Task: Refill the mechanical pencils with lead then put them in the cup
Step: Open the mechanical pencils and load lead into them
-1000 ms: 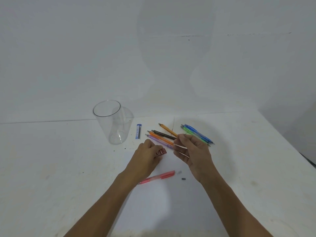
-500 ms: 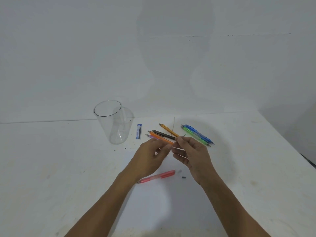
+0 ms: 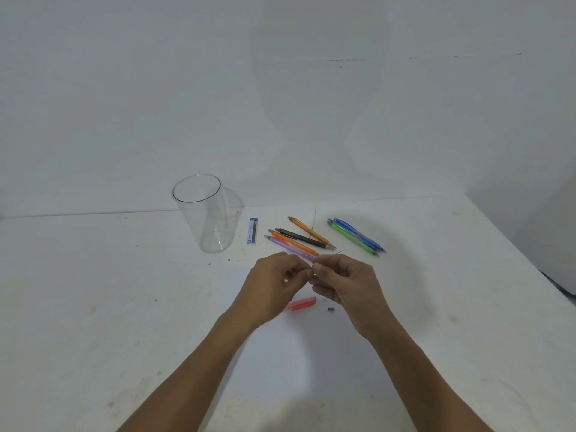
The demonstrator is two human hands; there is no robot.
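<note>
**A:** Left to right, what has changed?

**B:** Nothing at the far left. The cup (image 3: 199, 215), clear plastic, round and upright, stands where it stood at the back of the scuffed white desk (image 3: 93, 307). Just right of it the tube (image 3: 252, 231), slim and blue-capped, lies flat, unmoved.

**A:** And the pencils?

**B:** Four pencils (image 3: 304, 238), yellow, black, orange and purple, lie fanned as before, all slim plastic barrels. None is in the cup.

**A:** The hands?

**B:** A second ago the left grip (image 3: 274, 282) was apart from the right, with a small red case at its fingertips. It has since swung right, and its curled fingertips now meet the right's, in front of the purple barrel's near end. The case no longer shows. The spot is blurred, so I cannot tell what the left grip pinches, if anything.

**A:** Beneath it?

**B:** The red pencil (image 3: 302, 304), translucent, lies on the desk. The left grip hides more of it now, and only one end shows.

**A:** And the right?

**B:** The right grip (image 3: 346, 282) pinches a hair-thin dark lead (image 3: 338, 252), which pokes out past its fingers. A tiny dark cap (image 3: 331, 309) lies on the desk near it. Farther right, the green and blue pencils (image 3: 355, 236) lie side by side, glossy, unmoved.
</note>
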